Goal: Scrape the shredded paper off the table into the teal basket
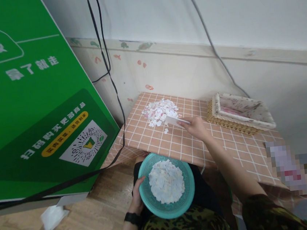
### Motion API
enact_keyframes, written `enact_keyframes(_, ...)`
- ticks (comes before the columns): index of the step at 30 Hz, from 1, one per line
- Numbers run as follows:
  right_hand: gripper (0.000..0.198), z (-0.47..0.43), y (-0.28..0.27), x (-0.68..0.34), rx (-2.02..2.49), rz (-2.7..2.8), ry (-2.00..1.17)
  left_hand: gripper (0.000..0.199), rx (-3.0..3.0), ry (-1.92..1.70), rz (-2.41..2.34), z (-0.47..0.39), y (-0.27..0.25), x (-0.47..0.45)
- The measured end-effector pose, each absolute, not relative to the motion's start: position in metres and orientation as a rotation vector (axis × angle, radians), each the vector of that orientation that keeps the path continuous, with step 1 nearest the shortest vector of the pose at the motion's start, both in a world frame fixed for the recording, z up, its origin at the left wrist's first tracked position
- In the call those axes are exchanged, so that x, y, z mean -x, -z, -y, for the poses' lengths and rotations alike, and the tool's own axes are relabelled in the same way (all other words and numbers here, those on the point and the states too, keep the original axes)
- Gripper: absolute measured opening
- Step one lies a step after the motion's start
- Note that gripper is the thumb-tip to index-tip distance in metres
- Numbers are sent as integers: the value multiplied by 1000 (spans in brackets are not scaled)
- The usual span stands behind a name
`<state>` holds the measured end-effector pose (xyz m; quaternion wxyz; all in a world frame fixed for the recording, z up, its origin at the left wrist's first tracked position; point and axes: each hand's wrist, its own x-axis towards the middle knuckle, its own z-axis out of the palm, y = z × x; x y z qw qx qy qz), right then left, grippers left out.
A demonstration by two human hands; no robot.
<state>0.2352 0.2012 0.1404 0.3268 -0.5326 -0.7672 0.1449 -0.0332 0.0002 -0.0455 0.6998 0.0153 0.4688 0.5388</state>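
Observation:
My left hand (137, 197) grips the left rim of a round teal plastic basket (188, 184) held over my lap. Inside it lies a heap of small white paper scraps (166, 182). Over the table, my right hand (195, 127) is closed on a flat whitish card-like piece (173, 121); its exact kind is unclear. The far end of this piece meets the near right edge of a second pile of torn paper scraps (160, 110), white with some pink, spread on the checked tablecloth (184, 144). One small scrap lies apart, just in front of that pile.
A cloth-lined wicker basket (236, 121) stands at the table's back right. A blurred-out item (289, 166) lies at the right end. At left rises a green sign panel (39, 105), with a black cable (120, 107) hanging before it. A white plastic bag (53, 217) is on the floor.

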Motion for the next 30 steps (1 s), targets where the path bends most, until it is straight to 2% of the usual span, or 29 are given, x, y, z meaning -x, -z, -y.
enact_keyframes(3,31,-194,-136,-238,1400,2014,-418,29,-39,-1179,-1032,0,44,33)
enact_keyframes(11,31,-193,-136,-237,1430,1923,-322,26,-29,-1147,-1082,-1,38,33)
enact_keyframes(18,30,-171,-126,-228,1351,1918,-478,26,-23,-1171,-1075,-1,34,30)
enact_keyframes(30,25,-167,-123,-227,1301,1954,-541,25,-24,-1181,-1081,0,36,31)
